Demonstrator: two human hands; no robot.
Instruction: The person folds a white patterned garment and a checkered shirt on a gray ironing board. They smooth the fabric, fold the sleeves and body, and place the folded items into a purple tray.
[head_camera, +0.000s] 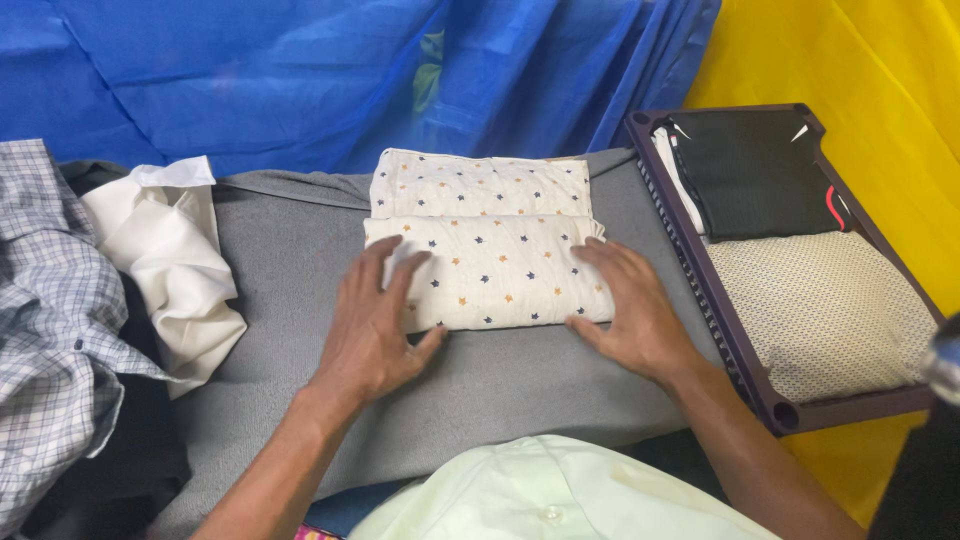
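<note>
a person's two bare hands rest flat on a folded cream cloth with small star print (487, 240) lying in the middle of a grey-covered surface (290, 250), seen from a head-worn camera. the left hand (375, 325) presses the near left corner of the cloth, its fingers (372, 265) spread; the right hand (630, 310) lies on the near right edge, fingers close together and flat, pinching nothing. judged from how it lies, the cloth is already folded into a neat rectangle of at least two layers, and what is left looks like smoothing or one more fold. to the right, just beside the surface, a dark purple tray (700, 270) already holds a black folded cloth (755, 170) and a beige textured folded cloth (820, 310). on the left, a loose white cloth (170, 260) and a checked shirt (45, 300) lie unfolded. blue sheeting (300, 70) and yellow sheeting (850, 60) hang behind. how many layers the star-print cloth has cannot be told, the checked shirt is cut off at the frame's left edge, and a blurred dark object at the right edge cannot be made out.
</note>
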